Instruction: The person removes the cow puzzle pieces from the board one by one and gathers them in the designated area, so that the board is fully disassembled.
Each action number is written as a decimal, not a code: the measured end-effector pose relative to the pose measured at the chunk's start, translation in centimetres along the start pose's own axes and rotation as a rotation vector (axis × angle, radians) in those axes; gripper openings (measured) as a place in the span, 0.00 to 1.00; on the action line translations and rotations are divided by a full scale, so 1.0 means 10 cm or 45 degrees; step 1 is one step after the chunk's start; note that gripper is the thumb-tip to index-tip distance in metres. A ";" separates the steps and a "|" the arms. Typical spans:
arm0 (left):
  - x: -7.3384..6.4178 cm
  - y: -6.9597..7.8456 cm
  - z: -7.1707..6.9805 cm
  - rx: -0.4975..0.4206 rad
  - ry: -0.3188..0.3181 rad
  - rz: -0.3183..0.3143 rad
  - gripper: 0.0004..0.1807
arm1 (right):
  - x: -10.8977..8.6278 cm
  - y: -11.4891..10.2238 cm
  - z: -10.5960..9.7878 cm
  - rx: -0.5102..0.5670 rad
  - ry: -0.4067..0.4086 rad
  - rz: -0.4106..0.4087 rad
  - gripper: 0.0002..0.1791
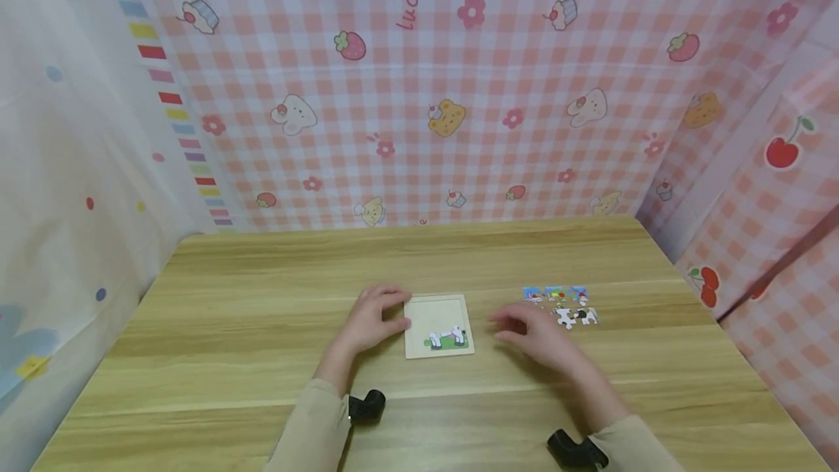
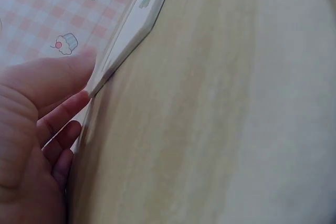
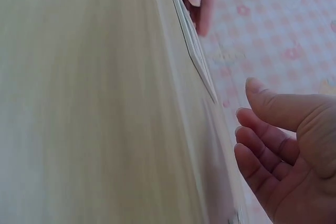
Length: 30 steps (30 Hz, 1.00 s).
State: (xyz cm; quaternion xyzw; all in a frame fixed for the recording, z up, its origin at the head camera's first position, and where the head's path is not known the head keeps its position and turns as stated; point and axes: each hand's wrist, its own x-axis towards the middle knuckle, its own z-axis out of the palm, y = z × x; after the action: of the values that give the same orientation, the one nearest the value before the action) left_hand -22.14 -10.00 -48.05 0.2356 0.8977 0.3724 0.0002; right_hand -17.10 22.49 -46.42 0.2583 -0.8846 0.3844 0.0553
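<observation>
A square wooden puzzle tray (image 1: 432, 315) with a raised rim lies flat on the table. Joined pieces (image 1: 447, 339) in its lower right corner show white animal legs on green. My left hand (image 1: 376, 320) rests at the tray's left side, thumb and fingertips touching the rim; in the left wrist view the thumb (image 2: 63, 77) lies right at the tray corner. My right hand (image 1: 534, 333) hovers just right of the tray, fingers loosely bent and nothing between them. Beyond its knuckles lie loose jigsaw pieces (image 1: 566, 317), partly hidden by that hand.
Several blue-topped puzzle pieces (image 1: 556, 293) form a row behind the white ones. The wooden table (image 1: 262, 355) reaches back to a pink checked curtain (image 1: 419, 93), with more cloth hanging at both sides. Each wrist carries a black camera mount (image 1: 367, 407).
</observation>
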 end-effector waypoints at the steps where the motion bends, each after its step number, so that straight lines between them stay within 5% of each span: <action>1: -0.01 0.00 0.00 -0.006 -0.002 0.003 0.27 | 0.03 -0.02 0.03 0.003 -0.015 -0.010 0.13; 8: -0.07 0.08 0.02 -0.041 -0.072 0.066 0.35 | 0.20 -0.14 0.21 0.021 -0.112 -0.021 0.14; 16: -0.14 0.16 0.02 0.077 -0.187 0.052 0.49 | 0.35 -0.31 0.36 -0.053 -0.182 0.003 0.13; 30: -0.14 0.11 0.06 0.146 -0.187 0.053 0.55 | 0.49 -0.36 0.56 -0.028 -0.257 -0.019 0.13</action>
State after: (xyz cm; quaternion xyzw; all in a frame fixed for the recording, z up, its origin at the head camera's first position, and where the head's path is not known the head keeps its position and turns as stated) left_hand -20.28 -9.51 -47.97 0.2805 0.9100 0.3022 0.0447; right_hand -18.93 14.44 -46.52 0.3017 -0.8879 0.3461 -0.0285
